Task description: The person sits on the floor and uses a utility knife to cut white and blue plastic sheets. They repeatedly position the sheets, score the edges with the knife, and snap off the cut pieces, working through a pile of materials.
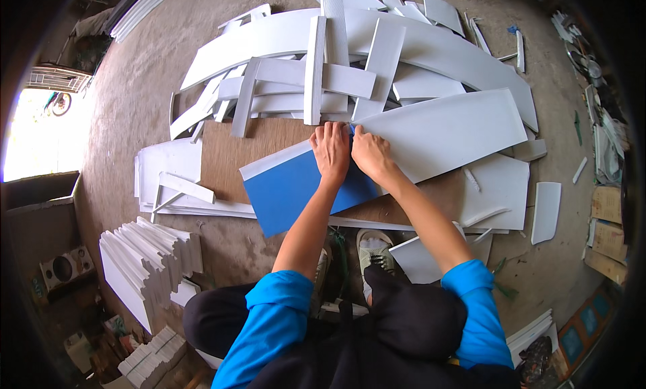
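Observation:
A blue sheet (282, 194) with a white border strip lies slantwise before me on a brown wooden board (225, 147). Its right end meets a long white panel (444, 130). My left hand (331, 151) lies on the sheet's far edge, its fingers stretched forward and pressing down, gripping nothing. Right beside it, my right hand (371, 151) is closed round a small blue tool (352, 128) at the same edge. Only a bit of that tool shows between the hands, so its kind is hard to make out.
White offcut strips (314, 69) and a long curved white panel (269, 36) pile up beyond the board. Stacked white pieces (145, 268) stand at the left. A loose white piece (546, 213) lies on the floor at right, with cardboard boxes (607, 222) farther right.

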Demonstrator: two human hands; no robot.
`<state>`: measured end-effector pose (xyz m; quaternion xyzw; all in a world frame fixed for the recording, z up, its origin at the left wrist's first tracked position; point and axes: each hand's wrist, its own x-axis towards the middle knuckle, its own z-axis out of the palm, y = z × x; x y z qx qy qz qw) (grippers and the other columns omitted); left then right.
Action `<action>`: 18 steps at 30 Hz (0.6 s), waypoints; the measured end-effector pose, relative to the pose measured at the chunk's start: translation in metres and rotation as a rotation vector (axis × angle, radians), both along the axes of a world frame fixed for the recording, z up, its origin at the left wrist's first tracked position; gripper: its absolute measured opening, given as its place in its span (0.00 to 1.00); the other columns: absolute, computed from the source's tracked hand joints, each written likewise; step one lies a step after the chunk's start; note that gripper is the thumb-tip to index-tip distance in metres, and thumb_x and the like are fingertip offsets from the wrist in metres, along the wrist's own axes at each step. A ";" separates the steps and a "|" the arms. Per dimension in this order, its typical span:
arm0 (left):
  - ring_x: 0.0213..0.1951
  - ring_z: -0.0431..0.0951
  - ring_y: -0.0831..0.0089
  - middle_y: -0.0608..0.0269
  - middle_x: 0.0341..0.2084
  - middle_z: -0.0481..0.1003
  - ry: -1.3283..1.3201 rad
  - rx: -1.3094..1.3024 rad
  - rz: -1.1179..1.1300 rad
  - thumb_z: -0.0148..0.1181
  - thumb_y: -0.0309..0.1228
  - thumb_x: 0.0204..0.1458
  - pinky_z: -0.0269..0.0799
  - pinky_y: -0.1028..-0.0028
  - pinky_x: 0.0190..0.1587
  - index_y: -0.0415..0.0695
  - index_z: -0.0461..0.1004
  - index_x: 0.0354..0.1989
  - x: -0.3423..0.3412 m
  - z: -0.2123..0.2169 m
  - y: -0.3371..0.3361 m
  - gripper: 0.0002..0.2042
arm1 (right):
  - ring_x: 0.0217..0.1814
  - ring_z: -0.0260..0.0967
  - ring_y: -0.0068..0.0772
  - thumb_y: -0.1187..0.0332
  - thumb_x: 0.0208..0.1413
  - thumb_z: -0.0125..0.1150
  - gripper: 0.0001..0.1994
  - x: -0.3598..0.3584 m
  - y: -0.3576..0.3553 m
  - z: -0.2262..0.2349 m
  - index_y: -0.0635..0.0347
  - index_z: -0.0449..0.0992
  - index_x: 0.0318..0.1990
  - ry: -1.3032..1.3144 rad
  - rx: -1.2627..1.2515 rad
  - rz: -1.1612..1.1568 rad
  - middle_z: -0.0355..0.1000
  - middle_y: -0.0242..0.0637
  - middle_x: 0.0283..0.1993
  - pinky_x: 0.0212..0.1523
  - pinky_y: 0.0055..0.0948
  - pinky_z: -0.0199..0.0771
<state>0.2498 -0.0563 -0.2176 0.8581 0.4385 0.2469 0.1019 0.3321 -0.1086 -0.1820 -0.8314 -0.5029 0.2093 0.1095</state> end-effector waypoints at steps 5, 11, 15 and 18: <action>0.38 0.66 0.65 0.64 0.30 0.68 -0.008 0.023 0.001 0.46 0.33 0.51 0.58 0.66 0.45 0.45 0.70 0.33 0.000 0.000 0.000 0.07 | 0.33 0.69 0.57 0.67 0.55 0.41 0.11 -0.007 -0.032 0.001 0.67 0.63 0.38 0.057 -0.005 -0.022 0.70 0.57 0.27 0.37 0.50 0.68; 0.38 0.66 0.65 0.63 0.30 0.68 0.010 0.015 0.006 0.45 0.33 0.52 0.58 0.67 0.44 0.45 0.70 0.33 0.000 0.001 -0.001 0.08 | 0.32 0.71 0.55 0.71 0.52 0.41 0.10 -0.015 -0.081 0.012 0.67 0.64 0.38 0.093 -0.175 0.024 0.71 0.55 0.27 0.34 0.46 0.71; 0.39 0.67 0.65 0.63 0.31 0.69 -0.007 0.000 0.024 0.45 0.33 0.52 0.58 0.66 0.45 0.46 0.70 0.33 0.000 0.003 0.000 0.08 | 0.28 0.71 0.52 0.67 0.54 0.43 0.10 -0.005 -0.069 0.039 0.65 0.64 0.38 0.014 -0.067 0.016 0.71 0.52 0.22 0.28 0.43 0.72; 0.39 0.67 0.65 0.63 0.30 0.69 0.004 -0.001 0.026 0.45 0.33 0.52 0.58 0.66 0.45 0.46 0.70 0.33 0.003 0.004 -0.001 0.08 | 0.24 0.72 0.49 0.66 0.54 0.46 0.12 0.005 -0.043 0.039 0.66 0.64 0.39 -0.042 0.047 0.006 0.71 0.50 0.21 0.25 0.41 0.72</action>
